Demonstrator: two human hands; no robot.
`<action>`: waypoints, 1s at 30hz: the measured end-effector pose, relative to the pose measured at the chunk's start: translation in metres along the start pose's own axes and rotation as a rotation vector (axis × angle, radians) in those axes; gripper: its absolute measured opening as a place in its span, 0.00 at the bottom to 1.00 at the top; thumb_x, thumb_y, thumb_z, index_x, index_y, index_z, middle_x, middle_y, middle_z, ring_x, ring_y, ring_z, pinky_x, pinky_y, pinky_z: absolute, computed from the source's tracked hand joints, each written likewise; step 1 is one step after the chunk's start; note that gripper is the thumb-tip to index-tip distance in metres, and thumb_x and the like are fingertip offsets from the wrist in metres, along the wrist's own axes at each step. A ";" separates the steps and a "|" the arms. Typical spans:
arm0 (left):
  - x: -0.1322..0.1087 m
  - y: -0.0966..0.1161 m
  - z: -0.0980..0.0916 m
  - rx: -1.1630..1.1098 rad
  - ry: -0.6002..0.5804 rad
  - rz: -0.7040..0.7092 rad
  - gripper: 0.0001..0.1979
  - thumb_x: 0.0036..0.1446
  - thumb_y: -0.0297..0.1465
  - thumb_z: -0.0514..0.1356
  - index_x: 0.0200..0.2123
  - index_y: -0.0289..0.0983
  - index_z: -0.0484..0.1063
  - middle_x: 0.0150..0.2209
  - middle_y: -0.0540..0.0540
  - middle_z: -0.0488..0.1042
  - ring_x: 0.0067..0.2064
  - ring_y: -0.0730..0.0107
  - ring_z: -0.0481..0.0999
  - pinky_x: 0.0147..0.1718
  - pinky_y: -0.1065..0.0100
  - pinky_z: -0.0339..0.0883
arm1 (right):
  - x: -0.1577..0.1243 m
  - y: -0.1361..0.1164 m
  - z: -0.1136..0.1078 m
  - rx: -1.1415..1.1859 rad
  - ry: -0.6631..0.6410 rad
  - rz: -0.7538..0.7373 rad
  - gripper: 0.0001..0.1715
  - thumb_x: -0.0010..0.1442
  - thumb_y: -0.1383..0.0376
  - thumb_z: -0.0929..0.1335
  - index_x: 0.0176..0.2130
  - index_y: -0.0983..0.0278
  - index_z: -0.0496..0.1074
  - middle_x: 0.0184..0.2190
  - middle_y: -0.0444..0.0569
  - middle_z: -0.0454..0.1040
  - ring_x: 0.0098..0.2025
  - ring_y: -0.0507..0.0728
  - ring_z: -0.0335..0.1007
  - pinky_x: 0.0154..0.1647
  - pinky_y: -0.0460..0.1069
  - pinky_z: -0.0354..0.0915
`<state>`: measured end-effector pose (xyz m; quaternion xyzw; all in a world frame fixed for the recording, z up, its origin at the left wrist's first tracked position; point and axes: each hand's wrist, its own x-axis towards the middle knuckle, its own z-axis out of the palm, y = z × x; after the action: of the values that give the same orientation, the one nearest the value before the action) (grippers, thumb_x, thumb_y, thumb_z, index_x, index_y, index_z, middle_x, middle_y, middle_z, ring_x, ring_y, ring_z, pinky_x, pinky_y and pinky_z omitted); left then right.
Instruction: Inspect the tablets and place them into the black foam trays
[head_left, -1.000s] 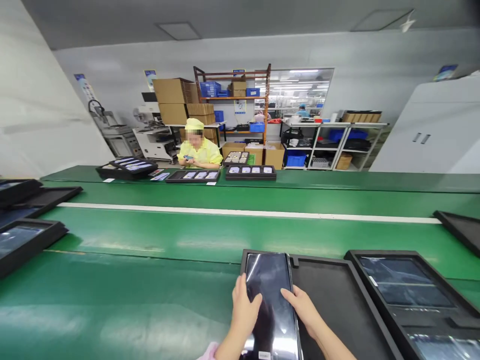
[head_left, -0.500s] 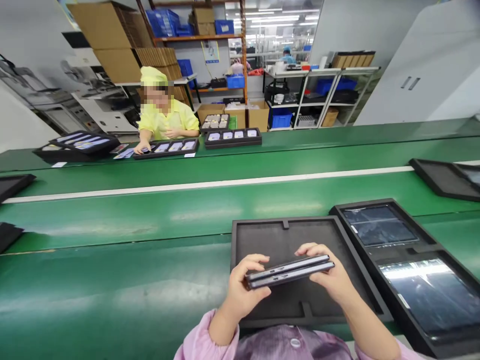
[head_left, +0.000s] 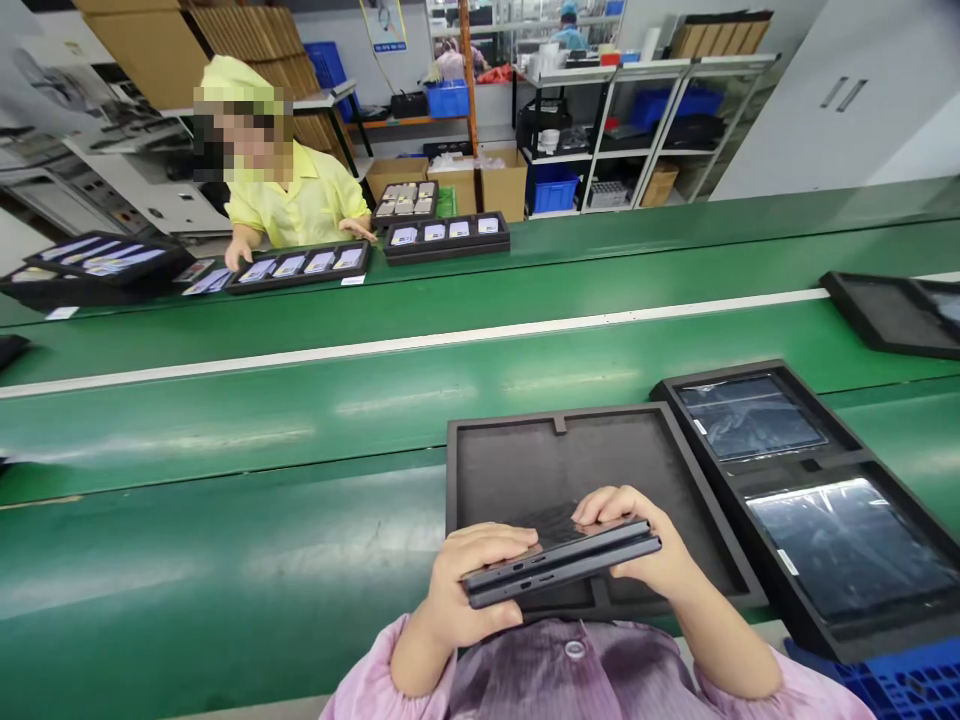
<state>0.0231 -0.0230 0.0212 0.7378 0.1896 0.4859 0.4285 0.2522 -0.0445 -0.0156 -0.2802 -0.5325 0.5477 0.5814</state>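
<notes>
My left hand (head_left: pixel 457 585) and my right hand (head_left: pixel 649 550) hold a thin dark folded device (head_left: pixel 562 562) between them, its long edge with small ports turned towards me. Both hands have their fingers curled over its top face. The device hovers just above the near edge of an empty black foam tray (head_left: pixel 525 460) lying on the green belt. My pink sleeves and smock fill the bottom of the view.
A black tray (head_left: pixel 787 455) with two film-covered screens lies right of the empty one, and another tray (head_left: pixel 892 312) sits at far right. Across the green conveyor (head_left: pixel 300 400) a person in yellow (head_left: pixel 289 200) handles trays of small parts (head_left: pixel 300 266). Shelves and cartons stand behind.
The device went from lying flat, screen up, over the tray to being held edge-on in both hands close to my chest. The view has tilted down. The person opposite reaches over their trays.
</notes>
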 end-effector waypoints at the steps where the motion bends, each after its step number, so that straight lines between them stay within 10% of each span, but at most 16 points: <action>1: -0.003 -0.002 0.000 -0.021 0.003 -0.027 0.20 0.50 0.44 0.62 0.45 0.42 0.73 0.38 0.41 0.79 0.41 0.58 0.78 0.39 0.62 0.72 | 0.001 0.003 -0.003 -0.004 -0.008 0.004 0.20 0.45 0.56 0.76 0.36 0.57 0.68 0.36 0.47 0.73 0.38 0.58 0.71 0.42 0.54 0.66; 6: -0.021 -0.038 0.004 -0.100 0.363 -0.481 0.28 0.31 0.53 0.67 0.30 0.35 0.77 0.31 0.40 0.78 0.35 0.56 0.77 0.36 0.60 0.70 | 0.007 0.031 -0.022 -0.414 -0.062 0.342 0.17 0.48 0.53 0.71 0.34 0.61 0.69 0.37 0.52 0.76 0.40 0.62 0.73 0.43 0.57 0.67; 12: 0.002 -0.103 0.015 -0.026 0.853 -0.697 0.24 0.51 0.51 0.53 0.30 0.35 0.72 0.31 0.44 0.76 0.37 0.61 0.74 0.39 0.61 0.68 | 0.007 0.013 0.012 -0.908 -0.094 0.423 0.21 0.51 0.59 0.66 0.45 0.66 0.68 0.30 0.52 0.78 0.33 0.65 0.75 0.35 0.56 0.67; 19: 0.043 -0.109 0.041 -0.090 0.749 -0.654 0.26 0.50 0.39 0.59 0.53 0.37 0.65 0.60 0.41 0.61 0.63 0.61 0.56 0.60 0.62 0.48 | 0.024 0.001 0.053 -1.308 -0.131 0.475 0.29 0.56 0.63 0.62 0.56 0.70 0.60 0.29 0.56 0.78 0.31 0.66 0.76 0.31 0.53 0.66; 25: 0.062 -0.092 0.016 -0.151 0.635 -0.595 0.22 0.48 0.32 0.57 0.48 0.37 0.69 0.51 0.43 0.72 0.56 0.60 0.67 0.56 0.61 0.57 | 0.063 0.030 0.044 -0.662 0.139 0.344 0.14 0.57 0.56 0.60 0.35 0.62 0.68 0.26 0.47 0.72 0.30 0.57 0.70 0.33 0.50 0.64; 30: 0.065 -0.093 0.003 -0.161 0.626 -0.602 0.17 0.45 0.30 0.57 0.42 0.36 0.70 0.45 0.42 0.74 0.48 0.59 0.72 0.50 0.60 0.63 | 0.114 0.040 0.043 -0.320 0.236 0.397 0.25 0.48 0.55 0.64 0.46 0.61 0.63 0.37 0.49 0.70 0.20 0.50 0.62 0.18 0.47 0.62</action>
<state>0.0681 0.0729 -0.0194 0.4310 0.4782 0.5529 0.5291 0.1795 0.0608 -0.0048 -0.5289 -0.4756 0.5234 0.4691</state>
